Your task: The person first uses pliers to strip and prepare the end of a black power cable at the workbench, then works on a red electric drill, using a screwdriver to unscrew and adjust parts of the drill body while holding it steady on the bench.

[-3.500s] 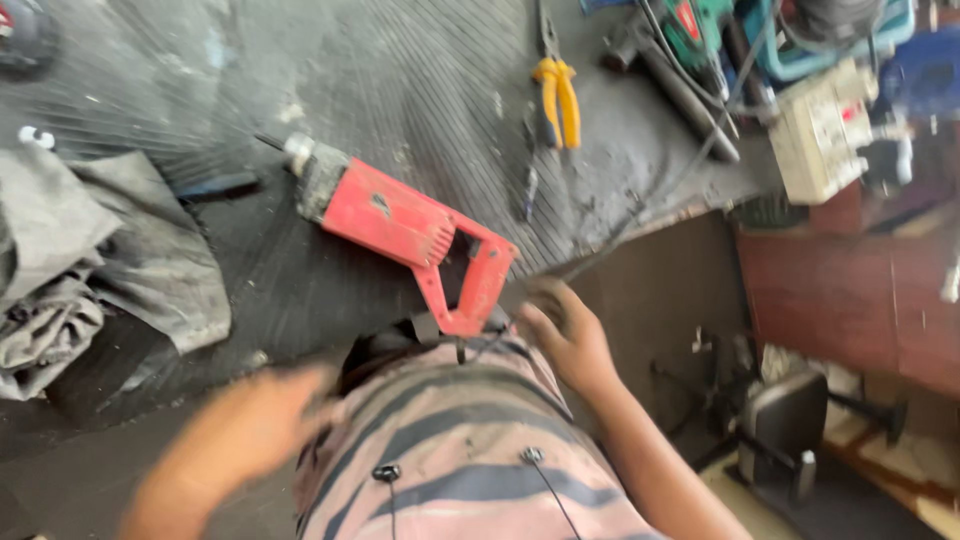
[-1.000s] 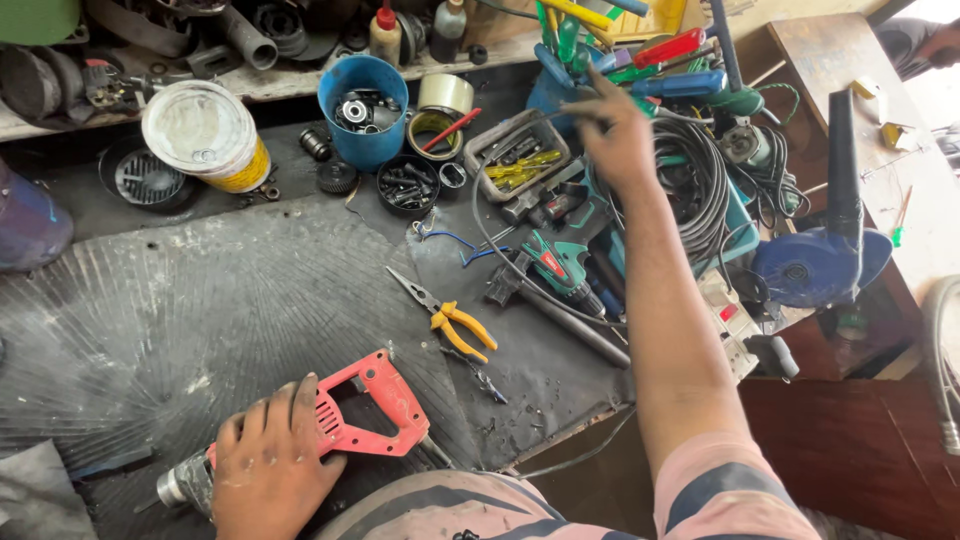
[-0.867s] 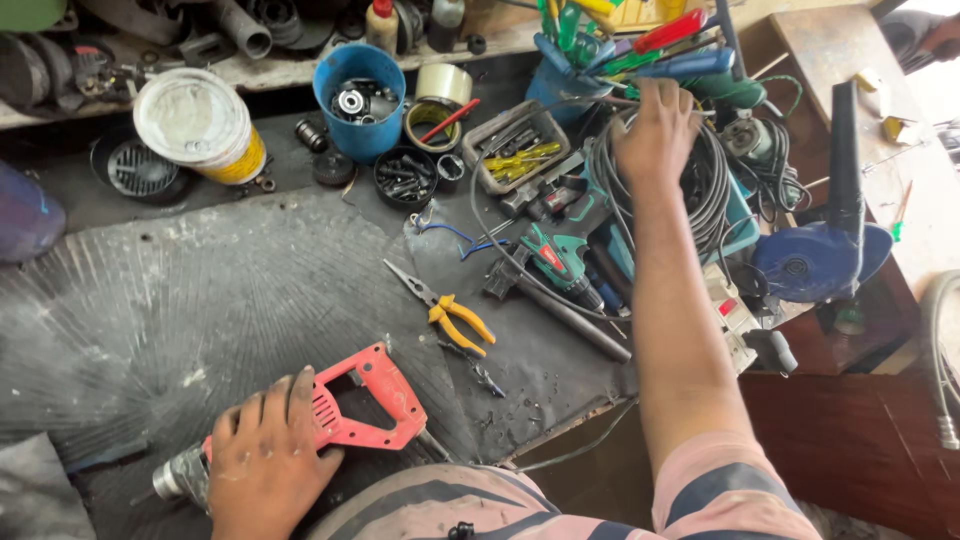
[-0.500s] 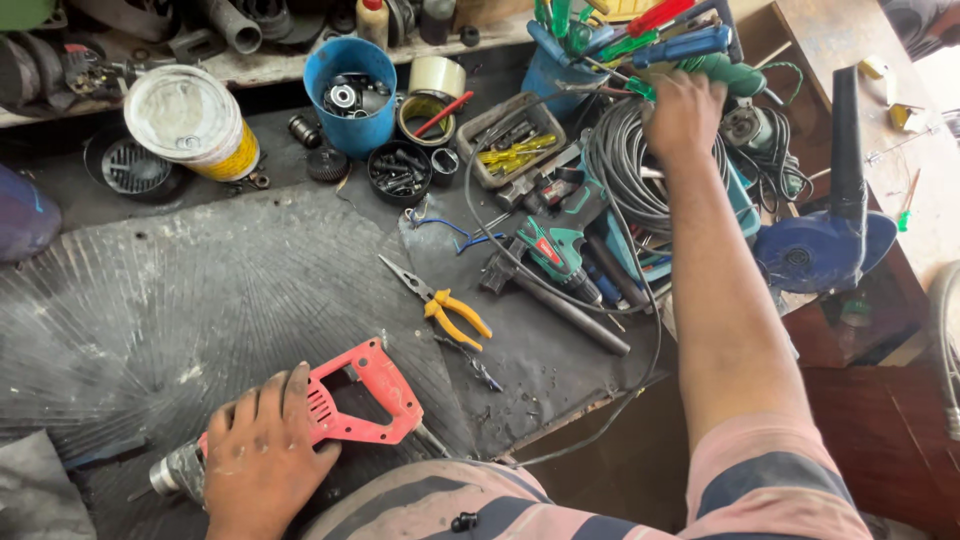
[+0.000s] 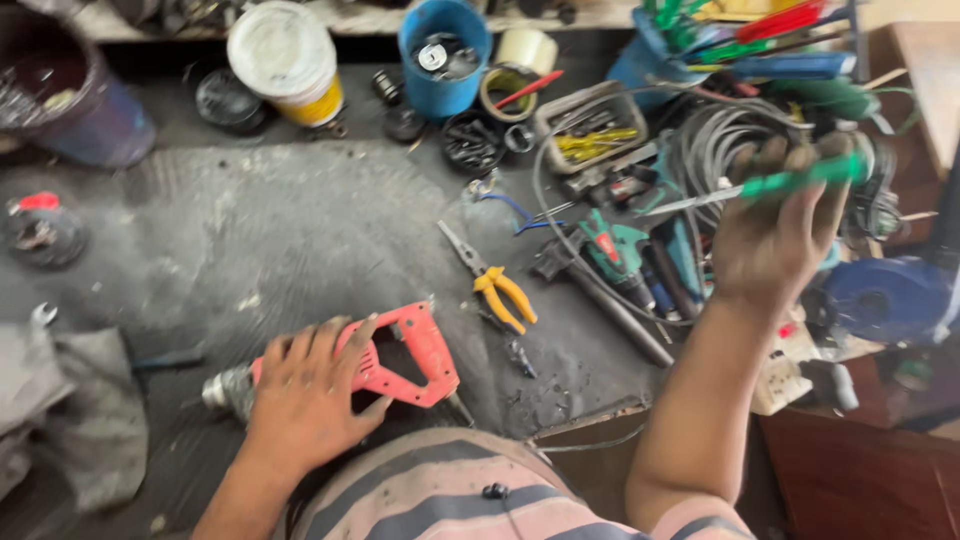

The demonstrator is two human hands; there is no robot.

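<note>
left hand (image 5: 305,395) flat on red drill (image 5: 400,352), right hand (image 5: 775,235) gripping green screwdriver (image 5: 775,185) (blurred), pliers (image 5: 495,285) between

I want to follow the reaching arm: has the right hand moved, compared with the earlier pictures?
Yes. The right hand came back from the blue tool holder toward the body, now holding a green-handled screwdriver over the cable coil.

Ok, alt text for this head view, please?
A person's right hand lifts a green-handled screwdriver over a cluttered workbench, while the left hand rests flat on a red power drill. Yellow-handled pliers lie between them.
</note>
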